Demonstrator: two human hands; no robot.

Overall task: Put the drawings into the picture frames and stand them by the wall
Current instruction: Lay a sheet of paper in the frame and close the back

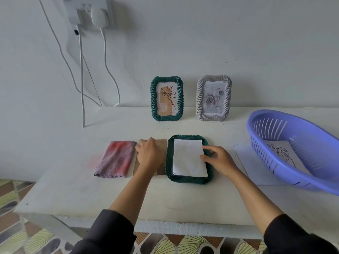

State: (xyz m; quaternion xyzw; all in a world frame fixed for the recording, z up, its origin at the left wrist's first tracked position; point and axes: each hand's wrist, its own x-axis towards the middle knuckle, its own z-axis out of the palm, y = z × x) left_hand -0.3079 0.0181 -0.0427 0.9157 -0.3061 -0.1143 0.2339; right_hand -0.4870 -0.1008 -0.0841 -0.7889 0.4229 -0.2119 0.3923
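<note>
I start with the white table that runs to the wall. At its right end sits a blue basket with one loose drawing lying under it. Two filled frames, a green one and a grey one, stand upright against the wall.

Nearer me, a second green frame lies face down, its long axis running from me toward the wall. A white sheet is seated in its recess, blank side up. Just left of it, almost touching its rim, lies the brown backing board, long axis parallel to the frame's. A pink cloth lies beyond that.

My left hand rests palm down on the board, fingers laid flat over it; I cannot tell whether the tips hook its far edge. My right hand grasps nothing, its extended fingertip and thumb pressing the sheet's right edge.

I judge the board goes in next. It lies directly left of the frame and is already aligned, so the left hand carries it sideways to the right with no turning while the right hand pins the sheet.
</note>
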